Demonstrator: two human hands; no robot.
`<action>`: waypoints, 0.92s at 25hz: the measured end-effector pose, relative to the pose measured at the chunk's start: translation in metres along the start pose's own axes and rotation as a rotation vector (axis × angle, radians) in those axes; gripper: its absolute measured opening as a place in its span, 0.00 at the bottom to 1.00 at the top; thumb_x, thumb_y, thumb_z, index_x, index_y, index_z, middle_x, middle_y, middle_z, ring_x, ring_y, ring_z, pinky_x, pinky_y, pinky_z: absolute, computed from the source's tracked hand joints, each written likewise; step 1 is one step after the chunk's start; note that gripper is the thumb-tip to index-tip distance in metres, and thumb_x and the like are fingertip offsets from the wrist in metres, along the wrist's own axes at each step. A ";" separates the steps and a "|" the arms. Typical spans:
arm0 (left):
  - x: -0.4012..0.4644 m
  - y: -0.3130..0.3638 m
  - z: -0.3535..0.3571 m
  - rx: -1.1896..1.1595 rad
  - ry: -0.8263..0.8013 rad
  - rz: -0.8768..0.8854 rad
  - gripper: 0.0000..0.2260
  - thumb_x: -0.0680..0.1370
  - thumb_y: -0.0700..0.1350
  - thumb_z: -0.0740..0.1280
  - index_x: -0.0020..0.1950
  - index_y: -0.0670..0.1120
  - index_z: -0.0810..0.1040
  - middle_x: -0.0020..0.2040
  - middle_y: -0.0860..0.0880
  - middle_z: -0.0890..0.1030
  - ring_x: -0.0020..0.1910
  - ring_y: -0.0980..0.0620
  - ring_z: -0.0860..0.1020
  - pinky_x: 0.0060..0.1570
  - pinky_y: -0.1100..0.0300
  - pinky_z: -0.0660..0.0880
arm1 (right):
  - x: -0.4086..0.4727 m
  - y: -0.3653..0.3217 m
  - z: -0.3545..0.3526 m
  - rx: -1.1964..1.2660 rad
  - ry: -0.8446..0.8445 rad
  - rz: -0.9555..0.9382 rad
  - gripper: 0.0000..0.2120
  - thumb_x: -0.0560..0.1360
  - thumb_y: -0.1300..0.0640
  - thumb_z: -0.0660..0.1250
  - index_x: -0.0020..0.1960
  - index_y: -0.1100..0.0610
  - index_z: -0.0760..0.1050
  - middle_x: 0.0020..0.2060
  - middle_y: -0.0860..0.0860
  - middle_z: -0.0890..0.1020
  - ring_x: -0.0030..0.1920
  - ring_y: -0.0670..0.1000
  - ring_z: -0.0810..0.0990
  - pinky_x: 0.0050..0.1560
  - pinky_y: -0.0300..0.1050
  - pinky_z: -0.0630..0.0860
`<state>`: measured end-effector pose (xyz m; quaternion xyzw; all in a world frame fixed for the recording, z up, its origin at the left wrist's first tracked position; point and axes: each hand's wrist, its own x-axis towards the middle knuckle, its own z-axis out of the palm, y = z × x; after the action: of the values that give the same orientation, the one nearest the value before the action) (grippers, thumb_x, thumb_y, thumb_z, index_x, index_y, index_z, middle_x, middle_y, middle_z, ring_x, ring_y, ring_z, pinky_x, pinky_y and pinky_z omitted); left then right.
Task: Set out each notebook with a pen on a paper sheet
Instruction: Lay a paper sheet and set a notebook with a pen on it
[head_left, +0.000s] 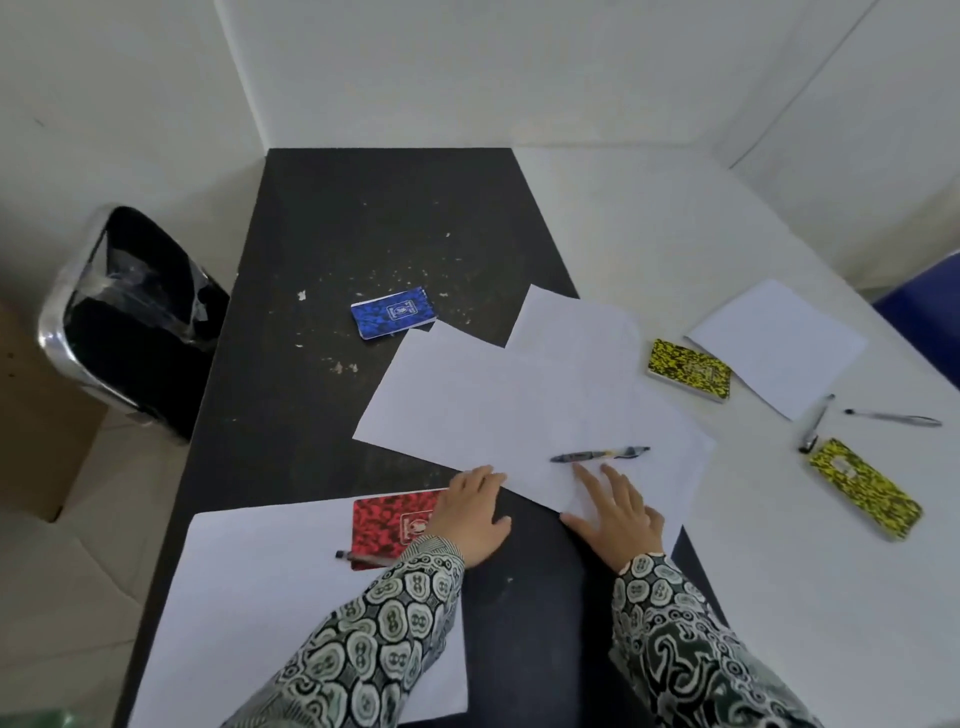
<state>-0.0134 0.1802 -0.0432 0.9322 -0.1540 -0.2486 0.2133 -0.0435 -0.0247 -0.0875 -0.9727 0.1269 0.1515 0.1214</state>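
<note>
— Where are your hands right now?

— My left hand (475, 512) lies flat, fingers spread, grip holding nothing, on the black desk (332, 234) at the right edge of the red notebook (392, 519). My right hand (615, 512) is also flat and spread, pressing the near edge of the middle paper sheet (498, 410); that grip clasps nothing either.

— And the red notebook's pen?

— A dark pen (363, 558) lies along the notebook's near edge, partly hidden by my left sleeve (374, 644). Both rest on the near paper sheet (249, 587).

— What is on the middle sheet?

— Only a blue-grey pen (600, 454), just beyond my right fingertips. Whether they touch it, I cannot tell. Another sheet (576, 327) lies partly under it, farther back.

— The other notebooks?

— The blue notebook (394, 313) sits on bare desk, just beyond the middle sheet's far corner. On the white desk (649, 234) to the right, one yellow notebook (690, 370) touches the edge of a far sheet (779, 343); a second yellow notebook (865, 488) lies nearer, off any paper. A silver pen (816, 423) and a thin pen (891, 417) lie between them.
</note>
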 end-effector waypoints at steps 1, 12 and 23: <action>0.008 0.010 0.007 -0.030 -0.046 0.017 0.27 0.78 0.48 0.57 0.75 0.48 0.52 0.77 0.49 0.51 0.76 0.46 0.48 0.75 0.49 0.52 | 0.002 0.006 -0.004 -0.015 0.008 -0.002 0.32 0.72 0.35 0.56 0.72 0.37 0.46 0.75 0.46 0.52 0.74 0.52 0.54 0.68 0.57 0.58; 0.045 0.077 0.060 -0.177 0.230 -0.164 0.13 0.79 0.48 0.58 0.57 0.43 0.76 0.58 0.46 0.70 0.64 0.48 0.64 0.60 0.56 0.70 | 0.075 0.150 -0.082 0.556 0.133 0.126 0.18 0.75 0.58 0.63 0.63 0.62 0.66 0.62 0.64 0.68 0.61 0.63 0.72 0.61 0.53 0.68; 0.087 0.113 0.031 -1.443 0.919 -0.943 0.33 0.72 0.40 0.70 0.71 0.43 0.56 0.71 0.37 0.60 0.65 0.37 0.69 0.62 0.46 0.70 | 0.147 0.084 -0.088 0.194 -0.200 -0.349 0.33 0.74 0.50 0.63 0.73 0.51 0.52 0.73 0.52 0.60 0.70 0.57 0.60 0.69 0.55 0.61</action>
<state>0.0221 0.0386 -0.0492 0.5495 0.5223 0.0449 0.6506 0.0914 -0.1586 -0.0708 -0.9437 -0.0423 0.2112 0.2509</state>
